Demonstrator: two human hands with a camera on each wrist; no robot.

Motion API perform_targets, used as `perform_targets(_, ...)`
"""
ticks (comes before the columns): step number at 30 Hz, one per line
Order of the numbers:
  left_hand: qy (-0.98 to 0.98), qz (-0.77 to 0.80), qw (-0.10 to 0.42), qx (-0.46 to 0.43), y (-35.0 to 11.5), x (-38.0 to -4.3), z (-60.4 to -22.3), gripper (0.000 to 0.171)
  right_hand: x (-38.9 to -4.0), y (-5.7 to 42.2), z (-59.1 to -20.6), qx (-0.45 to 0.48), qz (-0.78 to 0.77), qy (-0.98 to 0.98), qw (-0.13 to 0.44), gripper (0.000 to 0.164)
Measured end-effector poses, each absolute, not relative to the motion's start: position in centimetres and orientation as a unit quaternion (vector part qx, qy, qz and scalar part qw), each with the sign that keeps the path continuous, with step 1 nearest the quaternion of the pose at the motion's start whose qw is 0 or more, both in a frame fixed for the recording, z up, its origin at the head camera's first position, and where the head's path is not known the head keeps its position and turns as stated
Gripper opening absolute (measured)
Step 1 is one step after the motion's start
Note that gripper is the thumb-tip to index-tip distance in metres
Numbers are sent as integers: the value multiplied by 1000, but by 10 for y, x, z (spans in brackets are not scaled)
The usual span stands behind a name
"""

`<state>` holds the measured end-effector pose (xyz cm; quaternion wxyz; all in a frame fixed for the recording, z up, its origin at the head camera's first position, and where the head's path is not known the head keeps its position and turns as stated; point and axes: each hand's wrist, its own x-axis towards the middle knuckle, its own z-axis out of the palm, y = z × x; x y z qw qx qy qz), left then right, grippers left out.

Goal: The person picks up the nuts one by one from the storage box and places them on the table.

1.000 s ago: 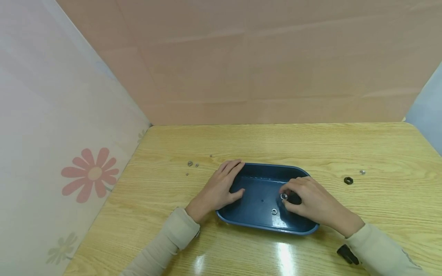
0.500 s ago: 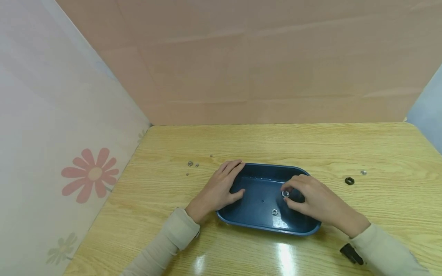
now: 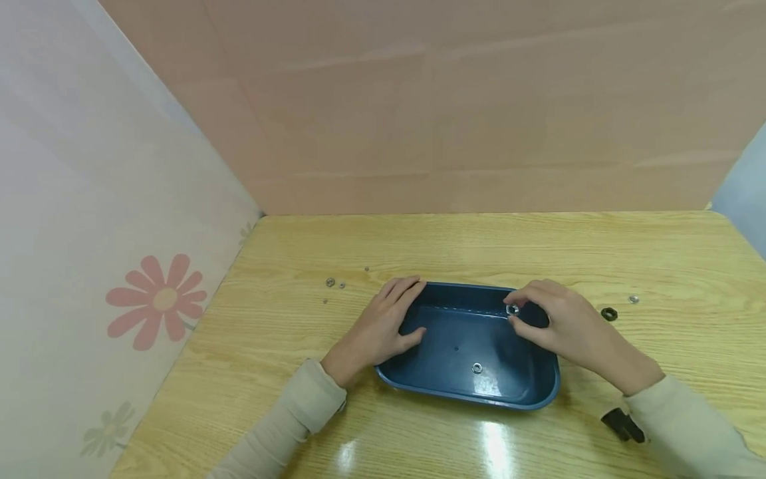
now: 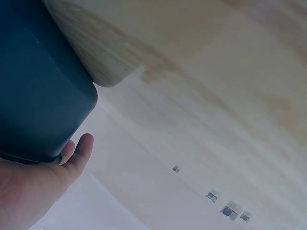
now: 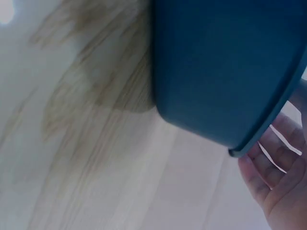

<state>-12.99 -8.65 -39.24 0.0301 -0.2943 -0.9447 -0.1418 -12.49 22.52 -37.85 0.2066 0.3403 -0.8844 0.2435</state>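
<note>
A dark blue plastic tray [image 3: 431, 362] sits on the wooden table. My left hand [image 3: 378, 326] rests over its left end, fingers extended along the rim and thumb inside. Between thumb and forefinger my right hand [image 3: 568, 322] pinches a shiny metal nut [image 3: 512, 310] above the tray's right end. A smaller metal nut [image 3: 477, 368] lies on the tray floor. In the right wrist view the fingers [image 5: 273, 148] show beyond the tray's rim, and the pinched nut is hidden. The left wrist view shows the left hand's fingers [image 4: 79, 155] at the tray's corner.
A black nut [image 3: 609, 314] and a silver nut [image 3: 634, 299] lie on the table right of the tray. Several small metal nuts [image 3: 330, 282] are scattered to its left. A brown wall covering [image 3: 419, 133] rises behind the table [image 3: 538, 239].
My right hand, still pinching the metal nut, has moved right and toward the back of the tray. The left hand and the nut on the tray floor stay about where they were.
</note>
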Motion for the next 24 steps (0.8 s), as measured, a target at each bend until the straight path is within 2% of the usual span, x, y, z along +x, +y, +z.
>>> perform_targets(6, -945, -141, 31, -292, -86, -130, -392, 77, -135, 233, -382, 343, 251, -871, 244, 34)
perform_targets(24, -948, -140, 22, -286, -85, -130, -391, 76, -152, 254, -383, 294, 272, -883, 244, 33)
